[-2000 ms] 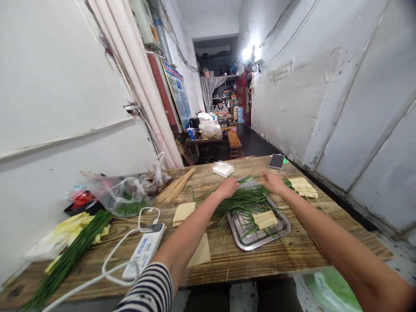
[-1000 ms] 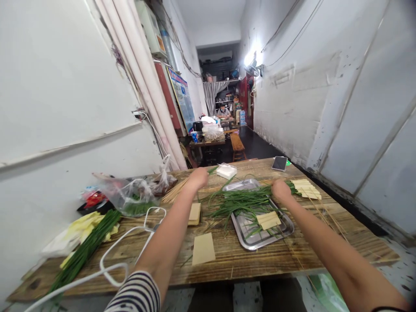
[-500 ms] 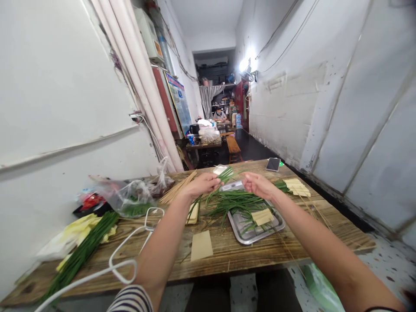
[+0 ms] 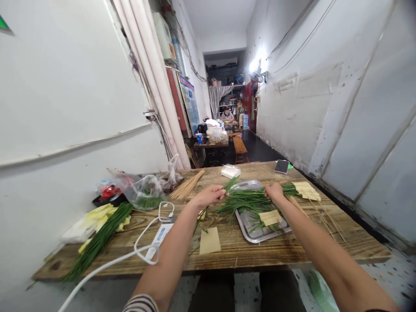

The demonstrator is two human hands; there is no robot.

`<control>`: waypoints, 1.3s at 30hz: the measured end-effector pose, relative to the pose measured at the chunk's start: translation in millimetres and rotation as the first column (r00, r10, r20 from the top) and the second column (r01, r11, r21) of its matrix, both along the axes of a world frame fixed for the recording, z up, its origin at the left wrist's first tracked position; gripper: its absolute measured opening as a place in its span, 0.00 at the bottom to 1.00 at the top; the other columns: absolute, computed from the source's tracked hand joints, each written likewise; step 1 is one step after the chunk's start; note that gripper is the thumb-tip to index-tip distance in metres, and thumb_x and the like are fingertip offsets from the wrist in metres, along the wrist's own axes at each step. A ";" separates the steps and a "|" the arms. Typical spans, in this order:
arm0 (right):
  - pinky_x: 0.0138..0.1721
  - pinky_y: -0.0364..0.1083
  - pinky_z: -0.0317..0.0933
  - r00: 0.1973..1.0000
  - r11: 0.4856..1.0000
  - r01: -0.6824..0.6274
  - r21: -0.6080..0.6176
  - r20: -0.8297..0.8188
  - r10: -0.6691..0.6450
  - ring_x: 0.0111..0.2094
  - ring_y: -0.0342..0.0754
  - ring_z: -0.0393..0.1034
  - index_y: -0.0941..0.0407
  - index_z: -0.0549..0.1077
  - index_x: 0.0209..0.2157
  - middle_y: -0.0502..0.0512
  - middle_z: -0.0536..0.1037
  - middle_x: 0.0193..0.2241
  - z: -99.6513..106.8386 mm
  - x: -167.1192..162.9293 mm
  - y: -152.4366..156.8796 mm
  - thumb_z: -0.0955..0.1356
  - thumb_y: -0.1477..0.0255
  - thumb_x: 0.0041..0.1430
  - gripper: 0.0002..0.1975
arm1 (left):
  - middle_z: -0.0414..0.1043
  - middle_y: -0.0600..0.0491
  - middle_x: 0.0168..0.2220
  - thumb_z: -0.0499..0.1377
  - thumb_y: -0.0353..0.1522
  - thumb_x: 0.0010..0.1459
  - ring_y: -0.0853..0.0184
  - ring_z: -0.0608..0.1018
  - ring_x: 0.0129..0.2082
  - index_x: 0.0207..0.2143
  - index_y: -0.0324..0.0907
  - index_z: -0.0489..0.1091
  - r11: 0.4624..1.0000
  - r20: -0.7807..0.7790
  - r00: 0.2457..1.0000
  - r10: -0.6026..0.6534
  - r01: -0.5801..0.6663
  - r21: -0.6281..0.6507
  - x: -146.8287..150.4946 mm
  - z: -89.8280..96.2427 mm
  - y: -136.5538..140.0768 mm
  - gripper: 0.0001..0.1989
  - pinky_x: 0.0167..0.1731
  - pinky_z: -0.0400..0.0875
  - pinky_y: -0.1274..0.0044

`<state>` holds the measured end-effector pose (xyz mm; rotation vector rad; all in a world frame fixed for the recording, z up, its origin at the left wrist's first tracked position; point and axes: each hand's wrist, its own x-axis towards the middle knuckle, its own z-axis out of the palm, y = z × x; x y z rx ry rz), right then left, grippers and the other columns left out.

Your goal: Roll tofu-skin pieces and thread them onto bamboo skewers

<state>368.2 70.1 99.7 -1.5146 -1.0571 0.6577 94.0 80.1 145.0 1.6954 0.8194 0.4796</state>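
Note:
My left hand [image 4: 212, 196] is closed around a small bunch of chives [image 4: 231, 183], whose tips point up and to the right. Over the metal tray [image 4: 256, 235] lies a loose pile of long green chives [image 4: 242, 201]. At the right end of that pile, my right hand [image 4: 274, 192] has its fingers pinched together on chives; the fingertips are partly hidden. A rolled piece of tofu skin [image 4: 270, 217] with chives in it rests on the tray. Near the table's front lies a flat square sheet of tofu skin [image 4: 209, 241].
Bamboo skewers [image 4: 188, 184] lie behind my left hand. Rolled tofu skins [image 4: 307, 190] on skewers sit at the right, near a phone [image 4: 281, 166]. A white cable [image 4: 130, 255], more chives [image 4: 102, 238] and plastic bags [image 4: 146, 190] occupy the left. A person [image 4: 226, 115] sits far back.
My right hand has moved away from my left hand, down to the chive pile on the tray. My left hand still holds its bunch. The whole view has shifted to the left.

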 end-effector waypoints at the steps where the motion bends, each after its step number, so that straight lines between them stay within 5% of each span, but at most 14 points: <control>1: 0.40 0.49 0.66 0.998 1.000 -0.021 0.003 0.053 0.021 0.37 0.49 0.71 0.59 0.74 0.40 0.56 0.76 0.36 5.5 -3.0 -3.6 0.68 0.67 0.58 0.11 | 0.56 0.61 0.21 0.57 0.45 0.53 0.78 0.54 0.16 0.30 0.37 0.66 1.000 -0.022 1.000 -0.006 0.006 0.013 2.0 -4.0 -0.9 0.18 0.17 0.44 0.82; 4: 0.46 0.49 0.62 0.907 0.956 -0.273 0.105 0.360 0.220 0.44 0.51 0.69 0.55 0.75 0.42 0.56 0.77 0.40 28.0 -19.3 -20.4 0.71 0.70 0.53 0.13 | 0.56 0.61 0.18 0.55 0.42 0.55 0.76 0.55 0.16 0.27 0.37 0.67 0.993 -0.108 0.994 -0.020 0.032 0.113 8.1 -15.2 -4.2 0.15 0.18 0.47 0.81; 5: 0.48 0.50 0.59 0.763 0.898 -0.423 0.122 0.582 0.281 0.48 0.52 0.66 0.54 0.73 0.46 0.56 0.75 0.45 34.7 -28.0 -27.8 0.70 0.69 0.53 0.16 | 0.56 0.60 0.18 0.55 0.40 0.55 0.75 0.56 0.17 0.26 0.37 0.67 0.985 -0.140 0.990 -0.020 0.043 0.165 9.7 -17.7 -6.0 0.14 0.19 0.49 0.81; 7: 0.49 0.52 0.56 0.352 0.794 -0.607 0.037 0.908 0.227 0.50 0.54 0.62 0.55 0.72 0.47 0.59 0.72 0.48 42.7 -49.6 -43.4 0.70 0.68 0.55 0.17 | 0.58 0.59 0.18 0.54 0.36 0.55 0.74 0.59 0.19 0.24 0.37 0.68 0.959 -0.196 0.980 -0.020 0.075 0.275 12.3 -20.1 -10.6 0.12 0.21 0.52 0.81; 9: 0.45 0.52 0.56 0.055 0.796 -0.603 -0.052 0.993 0.106 0.47 0.54 0.61 0.58 0.74 0.41 0.61 0.73 0.42 42.2 -72.7 -57.2 0.67 0.69 0.58 0.11 | 0.59 0.58 0.19 0.53 0.32 0.55 0.73 0.61 0.22 0.24 0.38 0.68 0.925 -0.233 0.972 -0.028 0.113 0.363 13.5 -19.9 -15.9 0.10 0.23 0.54 0.81; 11: 0.42 0.51 0.56 -0.082 0.830 -0.549 -0.098 0.995 0.063 0.43 0.53 0.61 0.59 0.75 0.34 0.60 0.73 0.36 35.9 -92.2 -67.1 0.64 0.73 0.61 0.08 | 0.60 0.58 0.19 0.52 0.31 0.54 0.72 0.61 0.23 0.22 0.38 0.66 0.905 -0.263 0.963 -0.052 0.157 0.395 13.1 -19.3 -20.8 0.10 0.24 0.54 0.81; 15: 0.36 0.48 0.56 -0.159 0.858 -0.461 -0.229 0.972 0.174 0.37 0.52 0.64 0.60 0.75 0.29 0.59 0.74 0.29 23.8 -112.9 -75.5 0.63 0.78 0.60 0.11 | 0.56 0.59 0.17 0.51 0.33 0.53 0.73 0.58 0.20 0.19 0.40 0.60 0.915 -0.299 0.942 -0.152 0.249 0.317 7.9 -22.0 -27.3 0.11 0.22 0.52 0.80; 18: 0.31 0.45 0.55 -0.127 0.853 -0.424 -0.304 0.953 0.276 0.33 0.50 0.67 0.61 0.77 0.28 0.60 0.76 0.28 24.3 -114.7 -74.8 0.64 0.80 0.57 0.10 | 0.55 0.59 0.16 0.51 0.37 0.54 0.73 0.58 0.18 0.19 0.41 0.57 0.942 -0.252 0.946 -0.204 0.260 0.214 3.8 -24.8 -30.6 0.14 0.21 0.52 0.80; 22: 0.29 0.43 0.54 0.051 0.828 -0.452 -0.333 0.917 0.396 0.29 0.47 0.67 0.62 0.77 0.25 0.59 0.77 0.27 34.2 -100.4 -65.2 0.65 0.78 0.56 0.10 | 0.52 0.61 0.17 0.51 0.44 0.55 0.74 0.55 0.18 0.21 0.40 0.59 0.981 -0.128 0.979 -0.162 0.174 0.091 -1.3 -19.8 -35.8 0.18 0.20 0.51 0.80; 25: 0.25 0.41 0.52 0.360 0.773 -0.552 -0.312 0.747 0.559 0.21 0.41 0.62 0.61 0.76 0.22 0.52 0.73 0.19 38.6 -84.5 -55.8 0.65 0.72 0.57 0.13 | 0.51 0.61 0.18 0.50 0.45 0.56 0.74 0.55 0.19 0.22 0.39 0.60 0.967 -0.122 0.989 -0.081 0.108 0.233 -5.8 -12.0 -38.6 0.19 0.22 0.50 0.80; 27: 0.20 0.40 0.50 0.605 0.741 -0.613 -0.272 0.442 0.662 0.17 0.39 0.58 0.60 0.74 0.20 0.48 0.69 0.15 37.0 -77.9 -52.0 0.66 0.66 0.54 0.15 | 0.51 0.60 0.18 0.50 0.43 0.58 0.74 0.56 0.21 0.20 0.40 0.58 0.919 -0.118 0.992 -0.047 0.089 0.384 -7.8 -9.4 -39.0 0.19 0.24 0.51 0.80; 29: 0.17 0.40 0.51 0.738 0.751 -0.624 -0.218 0.151 0.657 0.15 0.38 0.56 0.59 0.73 0.19 0.46 0.68 0.13 32.7 -76.7 -51.3 0.69 0.61 0.49 0.16 | 0.52 0.59 0.19 0.49 0.41 0.58 0.73 0.59 0.23 0.19 0.40 0.58 0.875 -0.105 0.994 -0.025 0.073 0.478 -7.6 -11.2 -39.0 0.19 0.26 0.53 0.80; 33: 0.17 0.40 0.57 0.817 0.816 -0.572 -0.085 -0.145 0.558 0.15 0.38 0.60 0.59 0.73 0.18 0.47 0.70 0.15 23.3 -86.1 -54.1 0.73 0.61 0.40 0.15 | 0.63 0.57 0.23 0.48 0.40 0.60 0.71 0.66 0.27 0.24 0.39 0.64 0.886 0.017 0.997 0.079 -0.078 0.457 3.1 -26.9 -42.9 0.17 0.30 0.59 0.80; 39: 0.19 0.41 0.62 0.844 0.925 -0.369 0.088 -0.384 0.373 0.16 0.39 0.63 0.59 0.73 0.18 0.48 0.72 0.16 9.2 -114.5 -56.7 0.74 0.60 0.36 0.16 | 0.66 0.56 0.22 0.46 0.37 0.62 0.72 0.68 0.21 0.29 0.38 0.64 0.934 0.196 0.938 0.286 -0.319 0.164 27.6 -50.0 -54.7 0.15 0.25 0.63 0.80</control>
